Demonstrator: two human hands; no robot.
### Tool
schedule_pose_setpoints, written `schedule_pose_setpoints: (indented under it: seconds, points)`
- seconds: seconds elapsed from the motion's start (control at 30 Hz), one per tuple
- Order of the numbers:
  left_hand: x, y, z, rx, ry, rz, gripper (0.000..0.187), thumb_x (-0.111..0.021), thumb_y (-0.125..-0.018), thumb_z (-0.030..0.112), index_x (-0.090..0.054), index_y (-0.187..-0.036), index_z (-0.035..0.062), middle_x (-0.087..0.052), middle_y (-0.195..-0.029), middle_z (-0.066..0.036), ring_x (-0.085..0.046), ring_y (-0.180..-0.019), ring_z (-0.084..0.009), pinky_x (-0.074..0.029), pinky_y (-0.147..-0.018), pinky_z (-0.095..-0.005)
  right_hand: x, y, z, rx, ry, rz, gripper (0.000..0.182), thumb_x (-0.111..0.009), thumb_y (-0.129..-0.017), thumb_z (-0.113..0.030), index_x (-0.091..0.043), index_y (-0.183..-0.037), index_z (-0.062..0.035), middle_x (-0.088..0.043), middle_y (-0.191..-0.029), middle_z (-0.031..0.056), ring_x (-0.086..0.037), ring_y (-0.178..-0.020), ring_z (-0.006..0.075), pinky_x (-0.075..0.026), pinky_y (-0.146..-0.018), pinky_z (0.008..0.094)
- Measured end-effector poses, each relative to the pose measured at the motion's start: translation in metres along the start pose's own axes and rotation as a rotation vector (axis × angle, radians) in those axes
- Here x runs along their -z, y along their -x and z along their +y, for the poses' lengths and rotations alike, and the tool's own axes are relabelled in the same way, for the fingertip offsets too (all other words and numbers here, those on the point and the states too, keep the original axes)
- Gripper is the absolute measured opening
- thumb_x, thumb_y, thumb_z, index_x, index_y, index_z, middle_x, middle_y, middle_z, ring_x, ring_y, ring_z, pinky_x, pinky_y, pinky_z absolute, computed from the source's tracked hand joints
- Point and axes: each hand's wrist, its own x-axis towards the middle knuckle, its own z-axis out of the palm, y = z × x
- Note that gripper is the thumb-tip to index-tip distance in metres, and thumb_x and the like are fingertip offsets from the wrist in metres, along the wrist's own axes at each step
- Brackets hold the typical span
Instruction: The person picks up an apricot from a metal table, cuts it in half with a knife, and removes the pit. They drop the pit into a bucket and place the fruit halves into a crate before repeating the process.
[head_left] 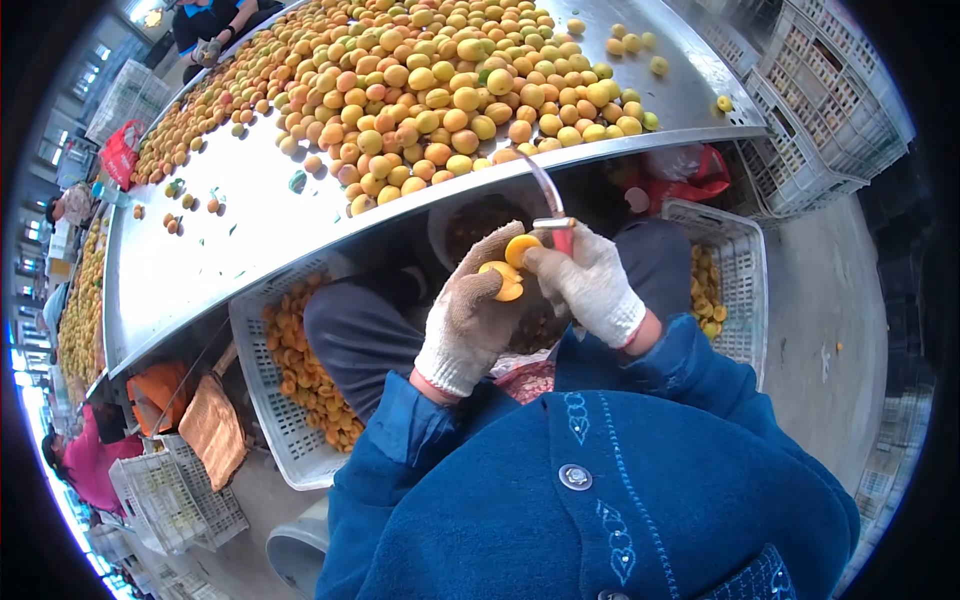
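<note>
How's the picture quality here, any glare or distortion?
Head view: strong fisheye distortion, with a black vignette at the corners; white glare on the metal table, left side; blown-out light along the far left edge; deep shadow beneath the tabletop; gloved hands reasonably sharp.

The person wears an embroidered blue jacket [460,490], dark trousers [350,325] and brown-and-white gloves [460,325].

Table edge [440,202] above, crates [287,395] [742,270] flanking

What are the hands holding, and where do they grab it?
The right hand grips a knife by its red handle; the left hand holds cut fruit by its edges.
</note>
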Motion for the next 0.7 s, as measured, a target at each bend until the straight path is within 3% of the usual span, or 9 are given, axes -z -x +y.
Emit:
schedule_pose_setpoints:
  seconds: [0.07,0.1,0.13,0.23,0.33,0.4,0.53,0.63,0.7]
  points:
    - [-0.003,0.002,0.001,-0.003,-0.058,0.022,0.051,-0.057,-0.088,0.013,-0.045,-0.136,-0.0010,-0.052,-0.130,-0.017,-0.051,-0.122,-0.0290,-0.039,-0.109,-0.0421,0.007,0.000,-0.007,-0.340,-0.359,-0.039,0.022,-0.068,-0.090,-0.019,-0.059,-0.104,-0.0037,-0.061,-0.071,0.0032,-0.055,-0.053,0.0093,-0.045,-0.048,0.0232]
    - [-0.006,0.002,0.001,-0.004,-0.115,0.044,0.048,-0.055,-0.090,0.012,-0.046,-0.135,-0.0009,-0.053,-0.128,-0.016,-0.052,-0.120,-0.0274,-0.041,-0.107,-0.0411,0.004,0.001,-0.010,-0.344,-0.421,-0.004,0.020,-0.068,-0.091,-0.019,-0.060,-0.100,-0.0041,-0.055,-0.065,0.0006,-0.049,-0.048,0.0053,-0.037,-0.042,0.0192]
    - [-0.011,0.002,0.001,-0.001,-0.112,0.040,0.048,-0.055,-0.090,0.012,-0.046,-0.135,-0.0009,-0.053,-0.128,-0.016,-0.052,-0.120,-0.0274,-0.041,-0.107,-0.0411,0.006,0.001,-0.008,-0.345,-0.418,0.001,0.020,-0.068,-0.091,-0.019,-0.060,-0.100,-0.0041,-0.055,-0.065,0.0006,-0.049,-0.048,0.0053,-0.037,-0.042,0.0192]
    - [-0.009,0.002,-0.001,0.004,-0.629,0.184,0.038,-0.050,-0.097,0.017,-0.048,-0.131,0.0001,-0.055,-0.120,-0.012,-0.055,-0.112,-0.0190,-0.046,-0.100,-0.0337,0.008,0.000,-0.004,-0.428,-0.437,-0.061,0.029,-0.067,-0.092,-0.026,-0.059,-0.107,-0.0028,-0.054,-0.063,-0.0004,-0.047,-0.047,0.0060,-0.036,-0.042,0.0195]
    - [-0.008,0.003,-0.005,-0.027,-0.602,0.206,0.036,-0.050,-0.099,0.020,-0.050,-0.131,0.0033,-0.058,-0.114,-0.009,-0.054,-0.107,-0.0149,-0.043,-0.095,-0.0269,0.005,-0.002,-0.003,-0.435,-0.370,-0.072,0.023,-0.068,-0.091,-0.021,-0.060,-0.102,-0.0027,-0.057,-0.067,0.0006,-0.051,-0.050,0.0052,-0.040,-0.043,0.0193]
    - [-0.009,0.003,-0.002,-0.002,-0.644,0.214,0.034,-0.051,-0.098,0.021,-0.051,-0.128,0.0035,-0.059,-0.112,-0.009,-0.056,-0.102,-0.0142,-0.045,-0.091,-0.0263,-0.007,-0.005,0.009,-0.084,-0.214,0.048,0.023,-0.067,-0.091,-0.020,-0.060,-0.102,-0.0019,-0.058,-0.068,0.0002,-0.052,-0.051,0.0043,-0.040,-0.045,0.0187]
    - [-0.014,0.004,0.001,0.107,-0.663,0.292,0.031,-0.057,-0.096,0.021,-0.052,-0.120,0.0038,-0.062,-0.103,-0.010,-0.062,-0.085,-0.0128,-0.052,-0.073,-0.0246,-0.001,-0.004,-0.006,-0.265,-0.199,0.039,0.019,-0.066,-0.092,-0.017,-0.059,-0.101,-0.0020,-0.058,-0.069,0.0001,-0.051,-0.053,0.0040,-0.041,-0.047,0.0191]
    - [-0.018,0.005,0.000,0.113,-0.484,0.289,0.030,-0.059,-0.094,0.018,-0.050,-0.120,0.0049,-0.062,-0.097,-0.010,-0.063,-0.074,-0.0133,-0.052,-0.061,-0.0249,0.002,-0.013,-0.008,-0.040,-0.542,0.128,0.010,-0.061,-0.094,-0.014,-0.059,-0.098,-0.0047,-0.056,-0.066,0.0004,-0.051,-0.052,0.0082,-0.040,-0.050,0.0222]
    - [-0.018,0.005,-0.001,0.112,-0.419,0.275,0.032,-0.059,-0.094,0.017,-0.048,-0.122,0.0057,-0.062,-0.097,-0.010,-0.063,-0.072,-0.0139,-0.052,-0.059,-0.0255,0.005,-0.017,-0.019,0.059,-0.573,0.142,0.011,-0.060,-0.095,-0.015,-0.059,-0.096,-0.0041,-0.056,-0.064,0.0014,-0.051,-0.051,0.0106,-0.040,-0.050,0.0233]
